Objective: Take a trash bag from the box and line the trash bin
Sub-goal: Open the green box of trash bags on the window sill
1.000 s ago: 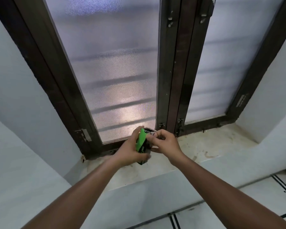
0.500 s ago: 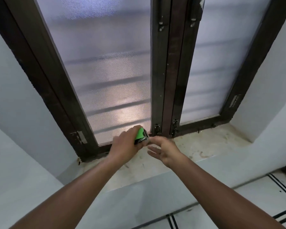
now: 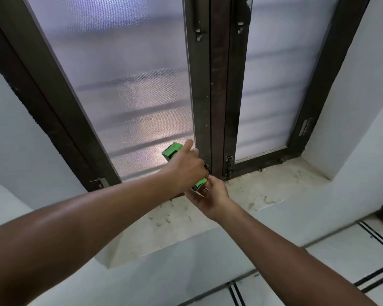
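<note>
A small green trash bag box [image 3: 172, 150] is held tilted above the window sill [image 3: 263, 186], its upper end showing past my knuckles and its lower open end poking out under my palm. My left hand [image 3: 186, 166] is wrapped around the middle of the box. My right hand [image 3: 208, 195] is cupped, palm up, just under the box's lower end, fingers touching the flap there. No bag can be seen coming out. The trash bin is not in view.
A dark-framed window with frosted glass [image 3: 131, 89] rises behind the hands. The stained stone sill runs left to right, with white walls on both sides. White floor tiles with black lines [image 3: 374, 239] lie at the lower right.
My left hand lifted and tipped the box so its open end points down. My right hand went from spread beside the box to cupped beneath its lower end.
</note>
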